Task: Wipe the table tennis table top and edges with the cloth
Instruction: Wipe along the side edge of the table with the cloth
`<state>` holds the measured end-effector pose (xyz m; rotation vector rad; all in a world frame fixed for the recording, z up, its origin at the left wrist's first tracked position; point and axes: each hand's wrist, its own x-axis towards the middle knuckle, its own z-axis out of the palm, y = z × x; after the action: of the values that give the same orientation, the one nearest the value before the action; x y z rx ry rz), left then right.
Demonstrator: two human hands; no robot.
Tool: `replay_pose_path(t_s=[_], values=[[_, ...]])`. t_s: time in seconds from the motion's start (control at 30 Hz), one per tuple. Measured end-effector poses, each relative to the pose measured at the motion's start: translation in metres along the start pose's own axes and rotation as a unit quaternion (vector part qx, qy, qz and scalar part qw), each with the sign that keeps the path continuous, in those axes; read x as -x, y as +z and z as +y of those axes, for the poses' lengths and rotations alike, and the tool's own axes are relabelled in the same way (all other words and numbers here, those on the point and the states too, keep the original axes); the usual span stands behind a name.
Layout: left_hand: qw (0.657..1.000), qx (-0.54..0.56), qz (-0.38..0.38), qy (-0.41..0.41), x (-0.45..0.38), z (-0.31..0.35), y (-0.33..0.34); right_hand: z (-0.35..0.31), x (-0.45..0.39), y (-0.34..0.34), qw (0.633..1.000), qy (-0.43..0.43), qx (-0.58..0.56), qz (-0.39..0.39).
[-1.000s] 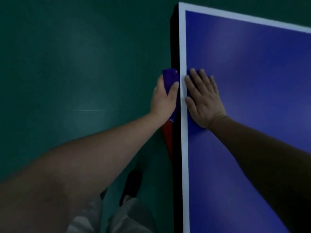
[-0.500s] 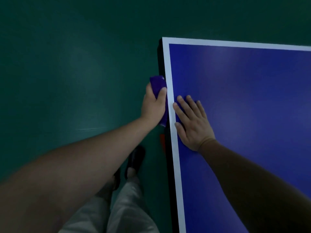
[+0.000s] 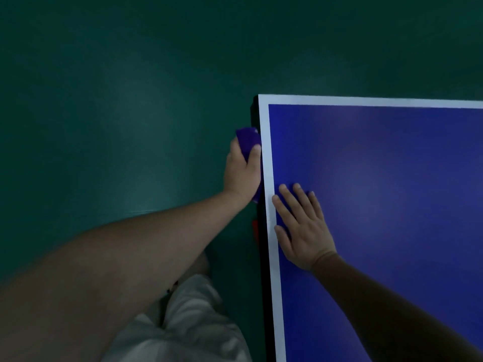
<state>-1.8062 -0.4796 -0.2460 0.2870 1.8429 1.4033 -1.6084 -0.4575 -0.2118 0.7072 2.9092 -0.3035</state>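
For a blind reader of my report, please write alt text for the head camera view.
A person's left hand grips a purple cloth against the side edge of a blue table tennis table, near its far corner. The right hand rests flat on the top beside the white border line. Green floor lies below.

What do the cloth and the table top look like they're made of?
Cloth: probably soft woven or microfibre fabric, purple, matte; it bunches and folds in the left hand. Table top: seemingly a rigid painted board, blue with white edge lines, satin; it shows soft light patches.
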Motion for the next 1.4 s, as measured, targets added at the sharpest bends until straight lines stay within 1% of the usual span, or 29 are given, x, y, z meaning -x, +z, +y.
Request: replay_pose_path(t_s=[0.07,0.13,0.2,0.23,0.3,0.4,0.47,0.53,0.67,0.73,0.8,0.83,0.9,0.93,1.0,1.1,1.17,1.23,1.33,1.4], values=[[1.0,0.001,0.008,0.017,-0.002,0.003,0.0,-0.002,0.001,-0.002,1.0,0.005,-0.018,-0.002],[0.999,-0.016,-0.004,0.038,0.015,-0.005,-0.001,-0.003,0.0,-0.004,0.999,0.006,-0.05,-0.005],[0.998,-0.028,-0.021,0.042,0.029,-0.012,-0.005,0.001,-0.014,-0.009,0.997,0.007,-0.078,-0.007],[0.998,-0.03,-0.026,0.045,0.027,-0.012,-0.006,0.004,-0.03,-0.013,0.996,0.021,-0.085,-0.004],[0.998,-0.027,-0.029,0.049,0.005,0.003,-0.007,0.014,-0.082,-0.022,0.994,0.069,-0.082,0.008],[0.999,-0.035,0.009,0.031,-0.053,0.04,-0.003,0.025,-0.167,-0.035,0.989,0.133,-0.058,0.022],[0.998,-0.047,0.028,0.014,-0.081,0.056,-0.002,0.024,-0.195,-0.035,0.986,0.162,-0.043,0.023],[0.999,-0.044,0.029,0.011,-0.088,0.06,-0.001,0.022,-0.199,-0.033,0.984,0.172,-0.036,0.023],[0.999,-0.052,0.004,-0.017,-0.07,0.052,-0.004,0.022,-0.197,-0.036,0.985,0.166,-0.045,0.021],[0.997,-0.065,-0.017,-0.029,-0.082,0.057,-0.01,0.023,-0.2,-0.038,0.984,0.169,-0.052,0.025],[0.993,-0.097,-0.058,-0.042,-0.106,0.07,-0.019,0.022,-0.199,-0.037,0.984,0.169,-0.055,0.025],[0.988,-0.115,-0.093,-0.046,-0.12,0.078,-0.023,0.022,-0.198,-0.037,0.983,0.17,-0.057,0.025],[0.966,-0.169,-0.193,-0.044,-0.148,0.094,-0.028,0.022,-0.197,-0.037,0.982,0.176,-0.062,0.027],[0.946,-0.203,-0.249,-0.042,-0.162,0.101,-0.03,0.022,-0.197,-0.037,0.981,0.179,-0.064,0.027],[0.899,-0.259,-0.35,-0.041,-0.187,0.113,-0.029,0.02,-0.198,-0.037,0.98,0.188,-0.062,0.029],[0.827,-0.313,-0.465,-0.042,-0.215,0.125,-0.012,0.017,-0.197,-0.037,0.974,0.218,-0.057,0.037],[0.802,-0.319,-0.504,-0.046,-0.225,0.127,0.0,0.016,-0.195,-0.038,0.968,0.247,-0.046,0.026],[0.781,-0.318,-0.535,-0.045,-0.231,0.126,0.014,0.015,-0.194,-0.041,0.951,0.308,-0.04,0.005],[0.756,-0.321,-0.57,-0.023,-0.236,0.126,0.041,0.025,-0.194,-0.052,0.909,0.414,-0.047,-0.007],[0.746,-0.322,-0.583,-0.018,-0.238,0.129,0.062,0.051,-0.194,-0.06,0.879,0.475,-0.049,-0.01]])
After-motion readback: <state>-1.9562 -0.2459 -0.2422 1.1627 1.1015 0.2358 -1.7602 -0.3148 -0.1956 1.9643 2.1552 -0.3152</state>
